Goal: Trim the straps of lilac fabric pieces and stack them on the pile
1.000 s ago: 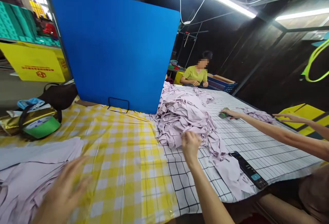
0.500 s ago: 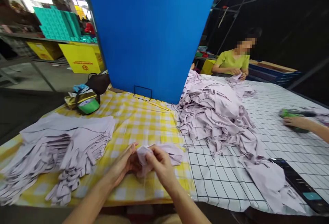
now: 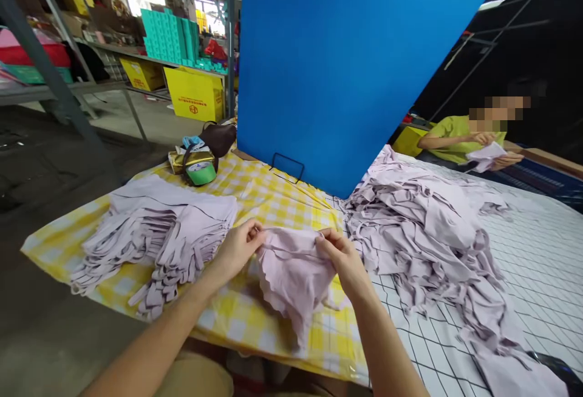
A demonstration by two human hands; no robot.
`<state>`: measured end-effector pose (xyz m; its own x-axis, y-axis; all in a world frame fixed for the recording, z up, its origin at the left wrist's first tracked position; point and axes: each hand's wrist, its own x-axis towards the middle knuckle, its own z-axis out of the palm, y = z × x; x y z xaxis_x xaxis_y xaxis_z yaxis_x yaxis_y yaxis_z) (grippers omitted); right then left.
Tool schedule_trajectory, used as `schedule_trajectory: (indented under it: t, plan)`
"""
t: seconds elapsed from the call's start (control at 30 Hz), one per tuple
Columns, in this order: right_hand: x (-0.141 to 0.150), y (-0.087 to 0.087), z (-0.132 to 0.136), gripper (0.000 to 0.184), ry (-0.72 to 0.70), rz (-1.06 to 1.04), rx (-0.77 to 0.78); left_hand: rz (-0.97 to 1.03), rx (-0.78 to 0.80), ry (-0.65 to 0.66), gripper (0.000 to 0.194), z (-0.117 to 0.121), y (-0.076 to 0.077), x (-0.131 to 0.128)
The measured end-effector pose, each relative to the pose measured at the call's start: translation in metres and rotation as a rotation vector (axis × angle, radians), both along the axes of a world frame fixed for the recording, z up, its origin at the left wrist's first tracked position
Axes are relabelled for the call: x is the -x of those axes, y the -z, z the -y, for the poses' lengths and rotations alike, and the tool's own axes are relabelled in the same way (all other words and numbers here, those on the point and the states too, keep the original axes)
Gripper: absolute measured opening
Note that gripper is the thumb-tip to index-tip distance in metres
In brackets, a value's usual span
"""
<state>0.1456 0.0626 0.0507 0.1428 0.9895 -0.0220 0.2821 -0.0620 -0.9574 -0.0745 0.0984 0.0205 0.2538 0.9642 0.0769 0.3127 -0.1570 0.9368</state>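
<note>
A pale lilac fabric piece (image 3: 294, 275) with a scalloped edge hangs spread between my hands above the yellow checked cloth (image 3: 268, 200). My left hand (image 3: 237, 248) pinches its upper left corner and my right hand (image 3: 341, 257) pinches its upper right corner; both are closed on it. To the left lies a neat stack of the same lilac pieces (image 3: 164, 233). A big loose heap of lilac pieces (image 3: 423, 221) lies to the right on the white grid cloth (image 3: 537, 251).
A tall blue board (image 3: 346, 69) stands on a wire stand behind the yellow cloth. A dark bag and a green tape roll (image 3: 200, 172) sit at the back left. A person in a green shirt (image 3: 460, 133) handles fabric at the far right. Shelves and yellow boxes stand beyond.
My right hand took a lilac piece from the heap and brought it to my left hand. Both hands have since spread it open. The view has swung left.
</note>
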Motion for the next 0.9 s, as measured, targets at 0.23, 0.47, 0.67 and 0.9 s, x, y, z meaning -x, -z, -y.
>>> schedule_trajectory:
  t: [0.23,0.47,0.67,0.9]
  plan:
    - [-0.005,0.062,0.01,0.029,0.205,0.428,-0.116,-0.641,-0.203,0.02,0.044,0.004,0.046,0.002]
    - [0.038,0.095,0.09,0.033,-0.177,0.887,-0.302,-0.557,-0.246,0.288,0.051,-0.002,0.063,0.008]
    - [0.019,0.092,0.098,0.018,0.007,0.774,-0.326,-0.644,-0.236,0.279,0.039,-0.001,0.054,0.004]
    - [0.006,0.054,0.09,0.015,0.234,0.805,-0.474,-0.718,-0.281,0.205,0.027,0.005,0.049,-0.022]
